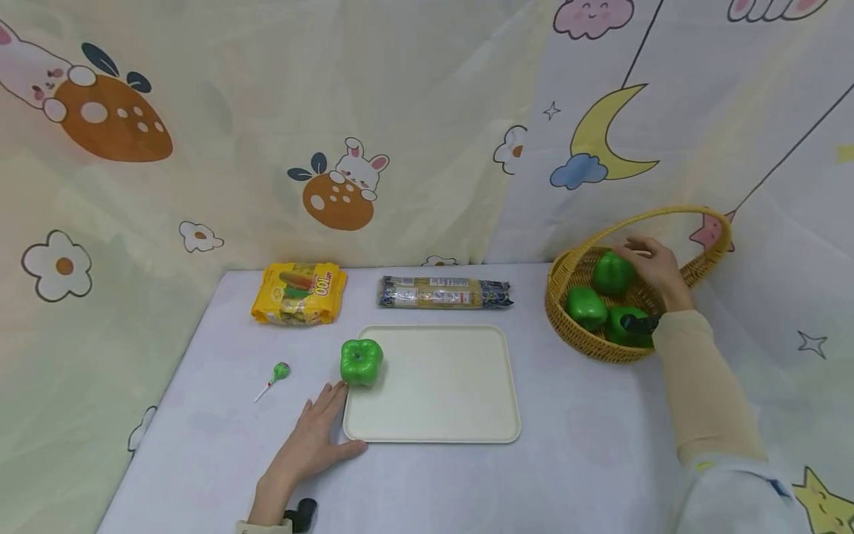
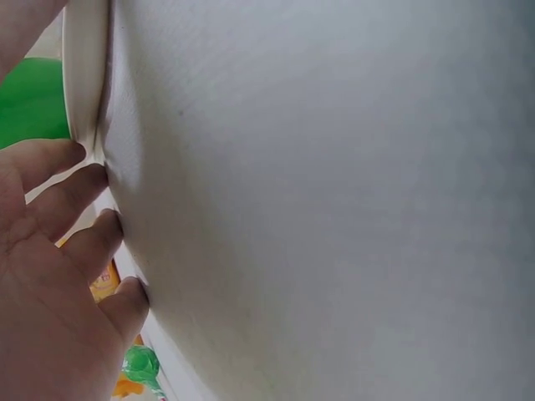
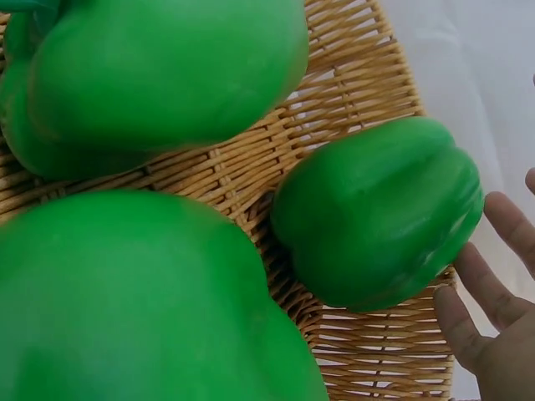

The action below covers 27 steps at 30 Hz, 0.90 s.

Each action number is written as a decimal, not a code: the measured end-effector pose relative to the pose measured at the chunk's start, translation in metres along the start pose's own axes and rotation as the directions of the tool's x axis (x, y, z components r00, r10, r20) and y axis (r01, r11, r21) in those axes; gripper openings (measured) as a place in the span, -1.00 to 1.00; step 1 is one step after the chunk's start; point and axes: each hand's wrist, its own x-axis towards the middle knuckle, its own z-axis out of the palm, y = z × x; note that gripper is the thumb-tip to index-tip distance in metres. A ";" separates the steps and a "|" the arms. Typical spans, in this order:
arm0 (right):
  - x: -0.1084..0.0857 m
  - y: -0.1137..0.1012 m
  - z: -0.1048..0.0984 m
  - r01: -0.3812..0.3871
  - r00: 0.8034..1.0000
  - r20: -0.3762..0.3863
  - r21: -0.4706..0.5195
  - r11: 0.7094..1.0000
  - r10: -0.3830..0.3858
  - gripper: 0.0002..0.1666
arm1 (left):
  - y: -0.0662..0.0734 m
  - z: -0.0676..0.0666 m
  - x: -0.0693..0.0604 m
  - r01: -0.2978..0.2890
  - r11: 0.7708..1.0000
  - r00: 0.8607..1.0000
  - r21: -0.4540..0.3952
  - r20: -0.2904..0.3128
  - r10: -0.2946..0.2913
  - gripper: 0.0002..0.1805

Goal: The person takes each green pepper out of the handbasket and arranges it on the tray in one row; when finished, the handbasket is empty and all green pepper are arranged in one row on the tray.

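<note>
My left hand (image 1: 316, 437) lies at the near left corner of a cream tray (image 1: 440, 386). Its fingers are stretched along the left rim and the thumb is by the front edge; the left wrist view shows the fingertips (image 2: 96, 238) on the table. A green bell pepper (image 1: 361, 362) sits over the tray's left rim. On the right, my right hand (image 1: 657, 273) reaches into a wicker basket (image 1: 567, 326), its fingers at the back green bell pepper (image 1: 612, 274). In the right wrist view, fairly straight fingers (image 3: 493, 288) meet that pepper's end (image 3: 380, 213); the thumb is hidden.
Two more green bell peppers (image 1: 586, 308) lie in the basket, whose tall handle (image 1: 640, 216) arches over it. Behind the tray are a yellow snack bag (image 1: 300, 294) and a clear-wrapped noodle-like packet (image 1: 445, 292). A green lollipop (image 1: 281, 371) lies on the left.
</note>
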 end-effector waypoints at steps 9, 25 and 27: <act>0.007 0.003 -0.001 -0.019 0.998 0.060 -0.019 1.000 0.020 0.15 | -0.001 0.001 0.002 0.019 1.000 1.000 0.005 0.002 -0.019 0.26; 0.010 0.024 0.011 -0.034 0.979 0.194 -0.178 0.983 0.069 0.13 | 0.001 0.001 0.001 0.012 1.000 1.000 0.012 -0.018 -0.012 0.24; 0.008 0.025 0.013 -0.034 0.978 0.199 -0.153 0.988 0.064 0.08 | 0.001 0.000 0.000 0.008 1.000 1.000 0.014 -0.020 -0.007 0.23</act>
